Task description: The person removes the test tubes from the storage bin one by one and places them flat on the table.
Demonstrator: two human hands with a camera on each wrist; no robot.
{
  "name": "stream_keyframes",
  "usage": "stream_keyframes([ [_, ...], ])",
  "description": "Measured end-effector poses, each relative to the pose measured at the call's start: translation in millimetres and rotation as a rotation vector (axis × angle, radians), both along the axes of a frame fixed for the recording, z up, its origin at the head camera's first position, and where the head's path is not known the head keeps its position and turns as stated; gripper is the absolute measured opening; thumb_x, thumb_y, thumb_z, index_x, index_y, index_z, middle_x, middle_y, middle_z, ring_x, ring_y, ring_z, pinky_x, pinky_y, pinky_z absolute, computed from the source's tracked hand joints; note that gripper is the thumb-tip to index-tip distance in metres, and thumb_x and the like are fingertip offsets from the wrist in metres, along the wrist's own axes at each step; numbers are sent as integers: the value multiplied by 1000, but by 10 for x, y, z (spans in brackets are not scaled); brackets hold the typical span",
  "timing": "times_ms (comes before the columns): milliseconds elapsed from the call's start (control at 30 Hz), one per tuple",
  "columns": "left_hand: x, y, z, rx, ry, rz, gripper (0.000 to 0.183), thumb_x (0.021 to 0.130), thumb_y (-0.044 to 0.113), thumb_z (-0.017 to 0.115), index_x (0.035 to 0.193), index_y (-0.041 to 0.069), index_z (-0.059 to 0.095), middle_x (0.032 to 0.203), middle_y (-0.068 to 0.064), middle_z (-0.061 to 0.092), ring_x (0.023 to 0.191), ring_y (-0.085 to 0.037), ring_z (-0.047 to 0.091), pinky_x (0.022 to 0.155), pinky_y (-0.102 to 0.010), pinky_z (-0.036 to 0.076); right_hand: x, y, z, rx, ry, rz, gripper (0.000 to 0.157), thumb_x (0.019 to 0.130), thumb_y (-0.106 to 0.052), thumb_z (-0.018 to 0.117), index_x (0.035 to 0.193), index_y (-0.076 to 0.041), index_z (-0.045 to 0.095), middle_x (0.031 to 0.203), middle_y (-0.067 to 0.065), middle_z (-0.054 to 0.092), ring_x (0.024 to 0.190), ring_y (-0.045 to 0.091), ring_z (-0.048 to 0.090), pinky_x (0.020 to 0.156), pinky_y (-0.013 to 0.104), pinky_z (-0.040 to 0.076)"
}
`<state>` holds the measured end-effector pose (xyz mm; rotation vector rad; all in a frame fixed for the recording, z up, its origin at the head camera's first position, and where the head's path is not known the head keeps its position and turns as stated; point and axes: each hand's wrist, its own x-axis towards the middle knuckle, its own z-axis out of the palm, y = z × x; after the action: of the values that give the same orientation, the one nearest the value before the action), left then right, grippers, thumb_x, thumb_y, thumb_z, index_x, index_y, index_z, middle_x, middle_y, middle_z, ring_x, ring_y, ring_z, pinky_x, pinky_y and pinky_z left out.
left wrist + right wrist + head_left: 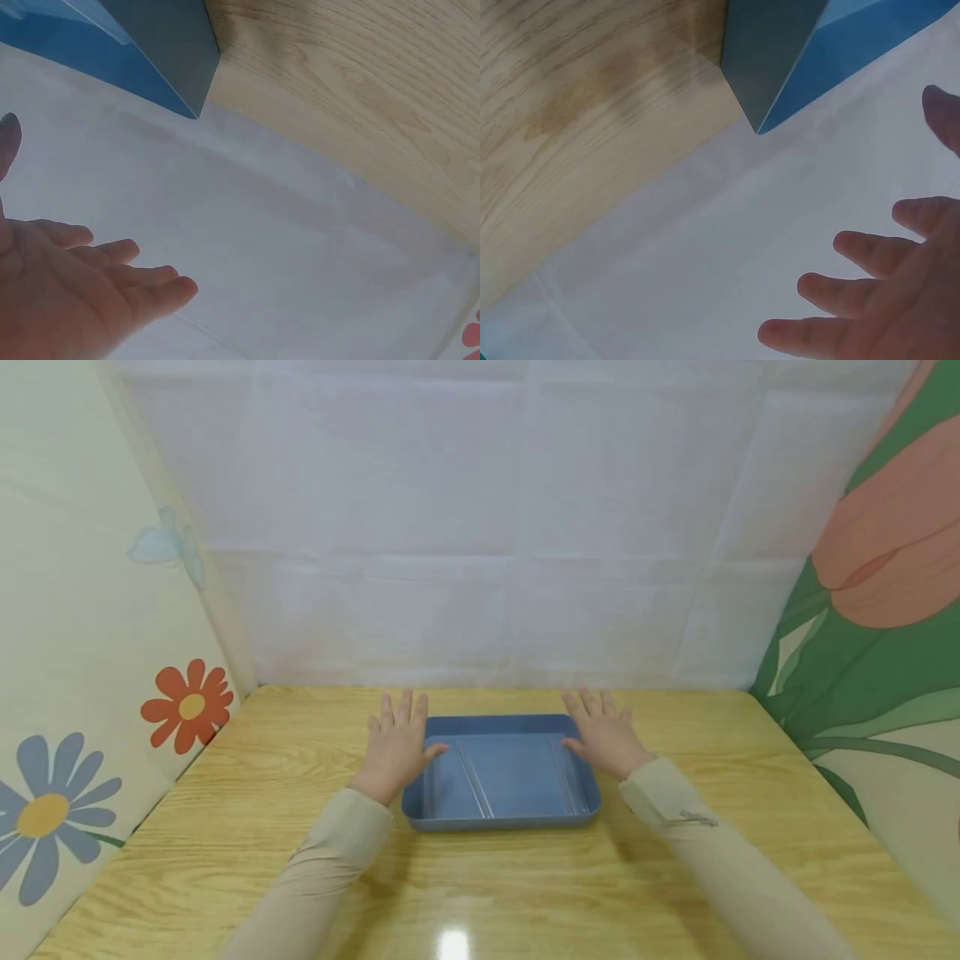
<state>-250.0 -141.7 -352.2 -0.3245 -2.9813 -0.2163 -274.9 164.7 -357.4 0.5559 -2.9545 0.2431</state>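
A shallow blue rectangular tray (pixel 517 777) with rounded corners and a few raised ridges lies on the wooden table. Over its left end is my left hand (pixel 396 747), fingers spread and straight, holding nothing. My right hand (pixel 606 739) is spread the same way at the tray's right end. In the left wrist view the left palm (pixel 67 300) appears apart from the tray's corner (pixel 172 60). The right wrist view likewise has a gap between the right hand (pixel 900 292) and the tray's wall (pixel 769 60).
The wood-grain table (pixel 300 760) extends around the tray. Behind it hangs a creased white cloth (pixel 480 527). Flower-printed cloths stand at the left (pixel 90 610) and at the right (pixel 885 693). Light reflects off the table's front.
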Motion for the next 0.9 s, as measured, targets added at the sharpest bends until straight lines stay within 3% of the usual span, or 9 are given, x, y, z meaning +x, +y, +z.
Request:
stream_keyframes([
  [167,8,-25,-21,7,6,-21,83,95,40,61,151,-7,20,154,-32,16,137,-57,10,105,-67,24,14,-2,-45,-6,10,-10,73,93,-29,66,152,-4,30,151,30,28,134,57,23,96,78,21],
  [367,22,-38,-33,24,-5,-66,80,96,35,61,150,-8,22,152,-32,20,136,-56,17,105,-64,27,30,25,-137,-119,-44,-16,69,96,-24,63,151,0,28,146,32,34,130,55,33,96,72,31],
  [533,30,-81,-26,119,-53,-89,78,97,31,61,151,-8,19,153,-32,19,137,-53,21,105,-61,30,40,48,-174,-298,-118,-23,60,96,-11,60,144,13,33,140,35,40,129,49,39,106,57,32],
  [633,25,-112,-16,235,-97,-103,76,98,27,60,151,-8,19,152,-32,21,138,-49,23,106,-59,31,58,69,-181,-409,-162,-56,55,95,-6,59,141,15,36,137,35,43,124,47,45,101,55,39],
  [733,8,-132,-14,337,-141,-111,73,99,24,59,150,-9,19,151,-33,23,137,-47,26,109,-57,28,73,89,-197,-514,-219,-94,52,94,-4,59,139,16,38,121,33,55,86,34,64,75,43,55],
  [833,-11,-150,1,385,-165,-123,70,99,22,57,148,-13,21,149,-35,26,137,-48,27,111,-56,24,75,94,-218,-605,-293,-149,50,94,-2,58,137,16,40,110,32,58,50,16,53,50,33,53],
  [900,-22,-157,9,422,-190,-120,70,99,21,57,148,-13,21,149,-34,27,135,-48,29,110,-56,26,63,98,-242,-639,-338,-191,49,93,-1,58,135,17,41,110,34,58,43,12,46,43,30,51],
])
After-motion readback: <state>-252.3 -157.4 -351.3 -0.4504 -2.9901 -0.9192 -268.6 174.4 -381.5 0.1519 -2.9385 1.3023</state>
